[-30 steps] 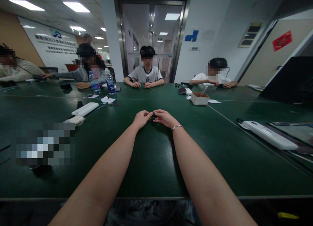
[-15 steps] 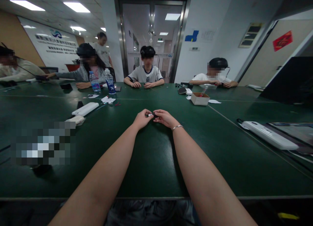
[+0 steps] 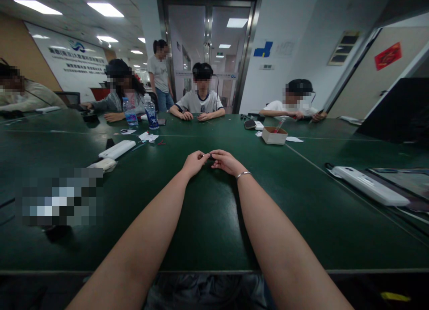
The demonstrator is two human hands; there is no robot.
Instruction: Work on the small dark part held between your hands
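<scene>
Both my hands meet over the middle of the green table [image 3: 208, 220]. Between them is a small dark object with a silvery end [image 3: 209, 156], mostly covered by fingers and too small to name. My left hand [image 3: 195, 163] pinches the silvery side with thumb and forefinger. From the other side, my right hand [image 3: 226, 161] closes thumb and forefinger on the dark part, its lower fingers curled beneath. A silver bracelet [image 3: 243, 174] circles my right wrist.
White power strips lie at left [image 3: 117, 149] and right [image 3: 370, 184]. Two bottles, one a blue-labelled bottle [image 3: 151, 113], stand far left of centre. A small box [image 3: 274, 135] holds a clear item. Several people sit around the far side; one person [image 3: 160, 73] stands behind.
Less of the silvery part shows between my fingers now; my hands have barely moved. The standing person has shifted right. The seated person at right now holds their hands farther apart.
</scene>
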